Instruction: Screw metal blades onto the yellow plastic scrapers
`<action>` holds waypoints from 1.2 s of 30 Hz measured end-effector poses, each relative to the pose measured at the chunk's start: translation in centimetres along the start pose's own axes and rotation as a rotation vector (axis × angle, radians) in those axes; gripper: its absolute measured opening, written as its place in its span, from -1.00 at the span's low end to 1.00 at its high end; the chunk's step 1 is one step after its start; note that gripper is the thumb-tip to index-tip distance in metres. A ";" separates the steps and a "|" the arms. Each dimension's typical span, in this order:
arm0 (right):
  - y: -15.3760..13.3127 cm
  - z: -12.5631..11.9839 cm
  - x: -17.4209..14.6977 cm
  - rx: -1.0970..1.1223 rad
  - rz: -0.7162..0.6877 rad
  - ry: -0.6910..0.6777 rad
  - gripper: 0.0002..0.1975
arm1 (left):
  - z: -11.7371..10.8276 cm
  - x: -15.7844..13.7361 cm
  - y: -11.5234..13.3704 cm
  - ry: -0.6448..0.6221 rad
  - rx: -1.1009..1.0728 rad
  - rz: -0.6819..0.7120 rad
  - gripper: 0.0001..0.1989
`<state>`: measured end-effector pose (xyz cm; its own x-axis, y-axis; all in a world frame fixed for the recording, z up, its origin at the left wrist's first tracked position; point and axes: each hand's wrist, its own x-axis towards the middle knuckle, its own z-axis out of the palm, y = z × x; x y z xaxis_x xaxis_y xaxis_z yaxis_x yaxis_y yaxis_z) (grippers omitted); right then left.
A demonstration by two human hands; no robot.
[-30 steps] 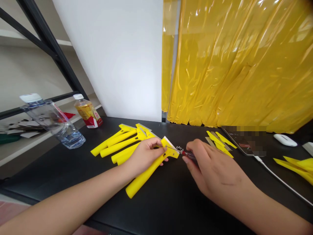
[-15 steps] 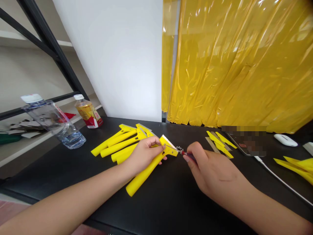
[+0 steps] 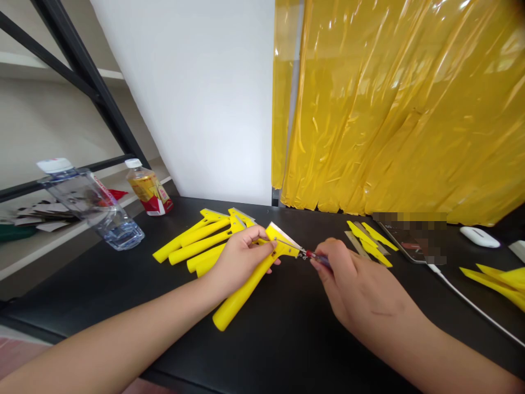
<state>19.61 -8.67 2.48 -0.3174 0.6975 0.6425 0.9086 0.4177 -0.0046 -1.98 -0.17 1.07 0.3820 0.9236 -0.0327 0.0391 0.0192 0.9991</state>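
Observation:
My left hand (image 3: 241, 254) is closed round the head end of a yellow scraper (image 3: 241, 293), whose handle slants down to the left. A pale blade edge shows along the top of its head. My right hand (image 3: 348, 273) grips a screwdriver (image 3: 319, 258) with a dark red handle. Its thin shaft lies across the scraper's head, the tip close to a screw by my left thumb. Several small screws (image 3: 303, 255) lie on the black table just beyond the head. More yellow scrapers (image 3: 200, 241) lie side by side behind my left hand.
Yellow plates and metal blades (image 3: 367, 243) lie right of centre, near a phone (image 3: 404, 241) with a white cable (image 3: 471, 301). A white earphone case (image 3: 479, 236) and yellow pieces (image 3: 498, 282) are farther right. Two bottles, one clear (image 3: 94, 205) and one labelled (image 3: 148, 189), stand left.
My right hand has turned slightly and shifted a little to the right with the screwdriver. The scraper's head has tilted slightly in my left hand.

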 end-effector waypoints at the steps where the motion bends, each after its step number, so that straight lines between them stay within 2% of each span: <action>1: 0.0 0.0 0.0 -0.015 0.007 -0.004 -0.84 | 0.0 0.0 -0.1 -0.004 0.005 0.003 -0.75; 17: 0.0 0.3 0.1 0.087 -0.013 -0.038 -0.96 | -0.1 0.2 -0.4 -0.011 0.029 0.021 -0.77; 27: 0.1 0.2 0.0 0.054 -0.002 -0.043 -0.92 | -0.2 0.2 -0.5 -0.017 0.043 0.025 -0.78; 31: 0.0 0.2 0.0 0.084 0.002 -0.007 -0.92 | -0.1 0.1 -0.5 -0.033 0.022 0.039 -0.78; 36: 0.1 -0.2 -0.1 0.061 0.015 -0.034 -0.88 | 0.0 -0.1 -0.3 -0.041 0.027 0.031 -0.77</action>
<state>19.75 -8.82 2.54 -0.3134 0.7230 0.6157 0.8957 0.4404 -0.0614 -2.01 -0.25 0.74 0.4207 0.9072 -0.0035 0.0516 -0.0201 0.9985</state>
